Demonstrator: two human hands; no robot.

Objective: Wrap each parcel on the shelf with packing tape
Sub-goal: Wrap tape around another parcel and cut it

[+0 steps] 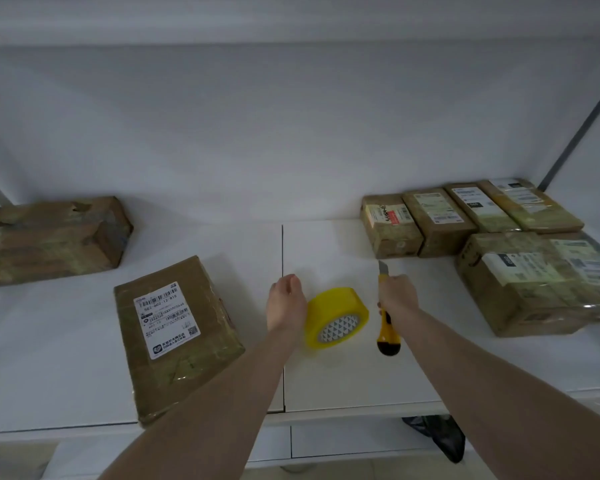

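Note:
A yellow roll of packing tape (pixel 336 317) lies tilted on the white shelf (pixel 326 382), just right of my left hand (pixel 286 301). That hand hovers with loosely curled fingers and holds nothing I can see; its heel is next to the roll. My right hand (pixel 397 294) grips a yellow utility knife (pixel 388 327) with its blade out, pointing away from me. A labelled brown parcel (pixel 174 334) lies at the front left, overhanging the shelf edge. Another taped parcel (pixel 49 237) sits behind it at far left.
Several taped, labelled parcels stand at the back right (pixel 465 216), with a larger box (pixel 530 289) in front of them. A seam (pixel 282 251) runs through the shelf's middle. A black bag (pixel 437 434) lies below the shelf edge.

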